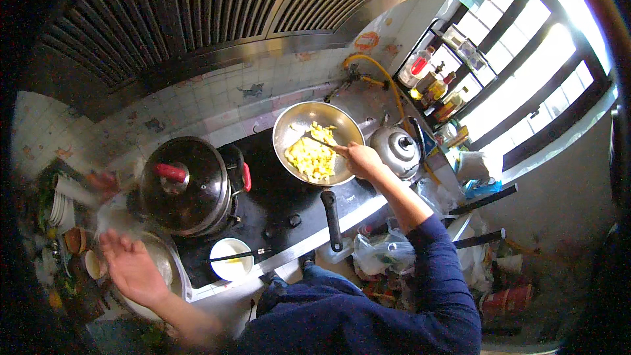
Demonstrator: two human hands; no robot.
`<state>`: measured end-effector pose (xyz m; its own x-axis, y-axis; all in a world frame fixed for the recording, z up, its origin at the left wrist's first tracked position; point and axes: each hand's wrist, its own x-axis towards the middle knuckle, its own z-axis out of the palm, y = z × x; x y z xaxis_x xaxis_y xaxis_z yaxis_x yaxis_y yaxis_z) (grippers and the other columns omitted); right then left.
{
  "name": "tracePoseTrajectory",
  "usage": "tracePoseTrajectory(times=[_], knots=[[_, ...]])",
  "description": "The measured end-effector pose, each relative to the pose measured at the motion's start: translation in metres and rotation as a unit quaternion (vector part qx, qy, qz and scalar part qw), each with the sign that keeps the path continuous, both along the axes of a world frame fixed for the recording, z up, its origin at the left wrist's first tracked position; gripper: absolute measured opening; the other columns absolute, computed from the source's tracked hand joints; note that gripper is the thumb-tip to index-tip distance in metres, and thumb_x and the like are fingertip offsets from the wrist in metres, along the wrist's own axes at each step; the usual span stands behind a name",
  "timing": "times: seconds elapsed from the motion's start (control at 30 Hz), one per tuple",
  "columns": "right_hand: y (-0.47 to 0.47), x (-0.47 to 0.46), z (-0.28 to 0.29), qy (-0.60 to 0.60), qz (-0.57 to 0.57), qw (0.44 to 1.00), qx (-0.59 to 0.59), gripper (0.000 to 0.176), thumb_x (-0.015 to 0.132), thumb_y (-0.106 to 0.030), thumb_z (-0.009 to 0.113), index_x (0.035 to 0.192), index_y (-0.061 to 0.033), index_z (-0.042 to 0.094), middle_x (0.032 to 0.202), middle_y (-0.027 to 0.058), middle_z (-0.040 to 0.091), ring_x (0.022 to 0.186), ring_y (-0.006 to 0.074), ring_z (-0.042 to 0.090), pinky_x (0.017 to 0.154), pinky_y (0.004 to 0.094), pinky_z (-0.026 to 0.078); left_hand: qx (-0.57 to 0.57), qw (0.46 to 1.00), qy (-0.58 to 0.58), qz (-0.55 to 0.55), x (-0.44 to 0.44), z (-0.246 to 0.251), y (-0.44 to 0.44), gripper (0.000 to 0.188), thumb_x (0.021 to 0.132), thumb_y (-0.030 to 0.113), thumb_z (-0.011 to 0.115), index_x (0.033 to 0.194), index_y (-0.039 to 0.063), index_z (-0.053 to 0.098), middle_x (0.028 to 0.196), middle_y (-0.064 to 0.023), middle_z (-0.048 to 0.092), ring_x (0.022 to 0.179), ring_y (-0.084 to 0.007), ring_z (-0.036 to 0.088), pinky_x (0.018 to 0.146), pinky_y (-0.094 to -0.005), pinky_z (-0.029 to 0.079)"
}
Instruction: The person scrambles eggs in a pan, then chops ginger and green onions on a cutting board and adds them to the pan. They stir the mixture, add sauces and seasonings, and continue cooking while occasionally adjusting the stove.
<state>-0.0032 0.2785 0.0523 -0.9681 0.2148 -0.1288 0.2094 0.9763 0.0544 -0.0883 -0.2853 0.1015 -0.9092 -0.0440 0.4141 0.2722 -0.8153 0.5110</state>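
A steel frying pan (349,125) sits on the black gas hob (261,167), its black handle (331,219) pointing towards me. Pale yellow pieces of food that look like scrambled egg (311,159) lie in the pan. My right hand (364,159) grips a thin dark cooking utensil (320,142), and its tip is down among the food. At the left my left hand (132,271) is held out, blurred and holding nothing. Behind and beneath it, partly covered, is a large pale basin (160,256).
Left of the pan stands a large lidded pot (190,187) with red grips. A white bowl (231,276) with chopsticks (236,256) across it rests at the hob's front. A steel kettle (394,150) stands close right of the pan; a bottle rack (434,81) is beyond. The range hood (217,15) hangs above.
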Motion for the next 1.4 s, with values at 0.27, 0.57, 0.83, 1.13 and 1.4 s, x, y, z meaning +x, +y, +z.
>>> tracePoseTrajectory(times=[0.27,0.57,0.83,1.13,1.4], knots=[[-0.030,0.078,0.144,-0.127,-0.005,0.989,0.077,0.037,0.095,-0.017,0.049,0.128,-0.0223,0.064,0.091,0.0148,0.064,0.075,0.0323,0.069,0.063,0.0446,0.055,0.011,1.000,0.018,-0.023,0.006,0.007,0.050,0.059,0.096,0.026,0.055,0.144,-0.003,0.037,0.140,-0.0134,0.050,0.105,-0.0203,0.051,0.087,-0.0326,0.043],[0.038,0.043,0.036,0.020,-0.052,0.998,-0.007,0.031,0.103,-0.026,0.042,0.116,-0.0102,0.064,0.086,0.0222,0.065,0.074,0.0371,0.069,0.061,0.0483,0.056,-0.007,0.999,0.014,-0.033,0.009,0.020,0.099,0.060,0.095,0.024,0.055,0.144,-0.004,0.036,0.139,-0.0146,0.051,0.106,-0.0212,0.051,0.087,-0.0330,0.042],[0.042,0.038,-0.057,0.065,-0.047,0.997,0.003,0.055,0.085,-0.008,0.058,0.138,-0.0192,0.049,0.093,0.0173,0.059,0.064,0.0273,0.068,0.050,0.0431,0.054,-0.039,0.998,0.016,-0.037,0.013,0.013,0.135,0.064,0.094,0.022,0.057,0.147,-0.005,0.032,0.142,-0.0139,0.047,0.107,-0.0213,0.049,0.088,-0.0330,0.042],[0.097,0.094,0.012,0.160,-0.047,0.963,-0.210,0.029,0.083,-0.017,0.067,0.111,-0.0100,0.064,0.091,0.0176,0.063,0.082,0.0361,0.067,0.070,0.0471,0.055,-0.059,0.998,0.025,-0.029,-0.020,-0.015,0.133,0.056,0.099,0.015,0.047,0.149,-0.006,0.029,0.150,-0.0148,0.041,0.111,-0.0231,0.051,0.085,-0.0314,0.041],[0.408,0.066,0.079,0.545,-0.304,0.778,-0.067,0.027,0.091,-0.022,0.064,0.107,-0.0001,0.067,0.099,0.0211,0.069,0.093,0.0360,0.067,0.084,0.0441,0.051,-0.041,0.999,-0.009,-0.034,0.033,0.067,0.236,0.042,0.100,0.027,0.045,0.132,-0.001,0.047,0.129,-0.0165,0.057,0.108,-0.0253,0.053,0.082,-0.0357,0.045]])
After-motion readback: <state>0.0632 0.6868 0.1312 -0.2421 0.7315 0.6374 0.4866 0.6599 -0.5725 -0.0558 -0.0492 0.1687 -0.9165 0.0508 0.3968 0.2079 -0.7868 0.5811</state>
